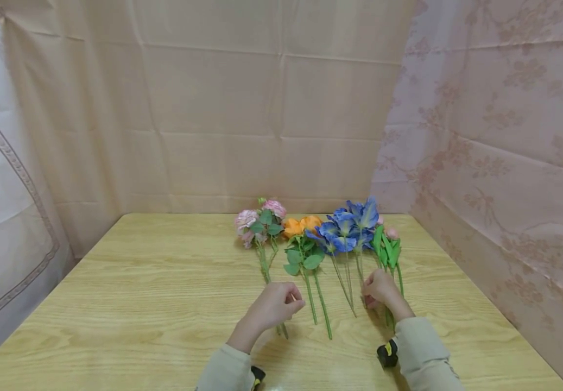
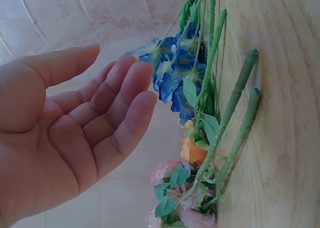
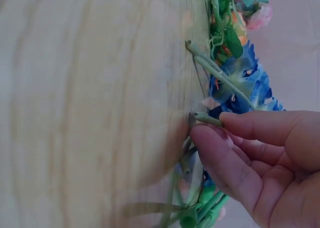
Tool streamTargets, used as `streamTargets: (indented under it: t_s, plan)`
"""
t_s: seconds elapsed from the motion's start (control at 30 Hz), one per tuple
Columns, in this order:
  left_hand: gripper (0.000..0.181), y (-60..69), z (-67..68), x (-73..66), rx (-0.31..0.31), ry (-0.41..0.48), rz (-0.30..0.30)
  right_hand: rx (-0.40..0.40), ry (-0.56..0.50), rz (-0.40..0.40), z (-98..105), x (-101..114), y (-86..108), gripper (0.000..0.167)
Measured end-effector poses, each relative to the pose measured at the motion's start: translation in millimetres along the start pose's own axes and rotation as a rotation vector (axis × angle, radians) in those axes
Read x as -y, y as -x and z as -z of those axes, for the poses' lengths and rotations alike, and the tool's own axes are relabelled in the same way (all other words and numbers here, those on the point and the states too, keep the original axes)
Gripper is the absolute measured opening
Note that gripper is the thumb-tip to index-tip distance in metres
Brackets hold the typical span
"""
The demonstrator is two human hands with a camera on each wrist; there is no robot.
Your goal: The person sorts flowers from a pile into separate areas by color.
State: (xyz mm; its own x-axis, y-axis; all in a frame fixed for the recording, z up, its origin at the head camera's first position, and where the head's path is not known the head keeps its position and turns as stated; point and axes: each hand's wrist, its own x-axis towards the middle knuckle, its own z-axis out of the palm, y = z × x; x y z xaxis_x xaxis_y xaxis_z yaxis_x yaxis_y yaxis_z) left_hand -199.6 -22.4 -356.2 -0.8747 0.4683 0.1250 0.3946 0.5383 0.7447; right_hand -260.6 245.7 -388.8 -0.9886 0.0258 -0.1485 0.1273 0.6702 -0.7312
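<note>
My right hand (image 1: 381, 289) pinches the lower end of a blue flower stem (image 3: 207, 119) between thumb and finger, just above the table. That stem belongs to the group of blue artificial flowers (image 1: 343, 228). Beside it, to the right, lie pink tulips (image 1: 391, 233) with green leaves, their stems partly hidden by the right hand. My left hand (image 1: 271, 305) hovers over the stems of the pink-and-white flowers (image 1: 247, 220) with loosely bent fingers and nothing in them. Between the pink and blue groups lie orange flowers (image 1: 302, 225) with green stems.
The flowers lie in a row on a wood-grain table (image 1: 130, 293), blossoms toward its far edge. A beige curtain (image 1: 213, 108) hangs behind, and a patterned pink curtain (image 1: 506, 136) stands along the right side. Black wrist devices (image 1: 387, 354) sit below the sleeves.
</note>
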Motion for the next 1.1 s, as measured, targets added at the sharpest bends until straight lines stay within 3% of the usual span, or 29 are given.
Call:
streamTargets:
  t_s: [0.37,0.8,0.97,1.1]
  plan:
    - [0.014,-1.1,-0.7,4.4,0.026,-0.029,0.003,-0.037,-0.075,-0.004,-0.2,-3.5,2.4,0.006]
    - [0.013,-1.3,-1.6,5.3,0.042,-0.034,-0.002,-0.021,-0.094,-0.051,1.1,-3.8,0.7,0.007]
    - [0.013,-1.1,-1.4,5.9,0.049,-0.038,0.002,-0.018,-0.070,-0.036,1.2,-4.3,2.7,0.011]
    - [0.014,1.4,-0.5,7.5,0.039,-0.063,0.021,-0.048,0.066,0.050,-2.1,2.2,9.8,0.020]
